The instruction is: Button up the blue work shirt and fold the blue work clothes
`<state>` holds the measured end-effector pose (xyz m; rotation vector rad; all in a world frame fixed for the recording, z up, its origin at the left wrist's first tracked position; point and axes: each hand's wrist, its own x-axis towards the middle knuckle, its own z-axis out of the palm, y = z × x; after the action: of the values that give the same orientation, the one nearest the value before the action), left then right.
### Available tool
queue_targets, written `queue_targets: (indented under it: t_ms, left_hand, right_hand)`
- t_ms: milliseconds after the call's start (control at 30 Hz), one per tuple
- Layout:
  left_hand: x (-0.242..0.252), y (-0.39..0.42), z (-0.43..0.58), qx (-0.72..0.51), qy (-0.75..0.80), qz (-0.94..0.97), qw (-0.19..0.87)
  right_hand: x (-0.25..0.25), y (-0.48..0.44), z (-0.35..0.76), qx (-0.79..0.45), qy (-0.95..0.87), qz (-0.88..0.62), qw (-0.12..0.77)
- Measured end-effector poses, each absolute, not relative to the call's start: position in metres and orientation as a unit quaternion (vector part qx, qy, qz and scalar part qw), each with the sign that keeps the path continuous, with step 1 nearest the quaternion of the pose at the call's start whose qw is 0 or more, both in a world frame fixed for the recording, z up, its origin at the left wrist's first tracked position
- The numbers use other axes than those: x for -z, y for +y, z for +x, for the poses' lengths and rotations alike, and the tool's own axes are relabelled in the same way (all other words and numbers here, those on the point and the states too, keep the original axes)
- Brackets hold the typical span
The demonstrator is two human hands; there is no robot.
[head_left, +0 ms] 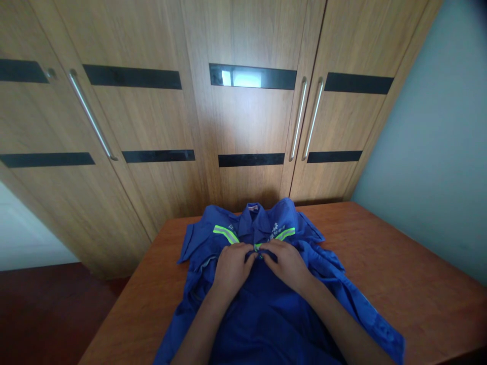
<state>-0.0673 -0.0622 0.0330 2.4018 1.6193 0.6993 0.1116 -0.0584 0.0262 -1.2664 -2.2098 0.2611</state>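
Note:
A blue work jacket (262,304) with yellow-green reflective strips and white lettering on the chest lies spread out, its collar toward the wardrobe. My left hand (234,263) pinches the front of it near the middle of the chest. Close beside it, my right hand (285,261) pinches the cloth from the other side, the fingertips of both hands nearly meeting. Between them a bit of the front edge shows; whether a button or other fastener is there I cannot make out. The sleeve on the right stretches down toward the table's near edge.
The jacket rests on a reddish-brown wooden table (380,253). Behind it stands a wooden wardrobe (247,121) with dark strips and long metal handles. A pale wall (437,177) rises on the right. Dark red floor (45,309) shows at the lower left.

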Motion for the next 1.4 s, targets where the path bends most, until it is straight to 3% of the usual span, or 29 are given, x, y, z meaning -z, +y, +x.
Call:
queue_targets:
  t_ms: [500, 1067, 1400]
  left_hand:
    - [-0.031, -0.062, -0.065, -0.223, 0.549, 0.803, 0.055]
    - [-0.025, -0.060, -0.060, -0.236, 0.532, 0.809, 0.079]
    - [-0.033, -0.056, -0.084, -0.318, 0.574, 0.753, 0.046]
  right_hand:
    - [-0.034, -0.062, 0.109, 0.010, -0.861, -0.465, 0.205]
    - [-0.023, -0.056, 0.097, -0.008, -0.826, -0.510, 0.240]
    - [-0.029, -0.032, 0.139, -0.088, -0.722, -0.525, 0.443]
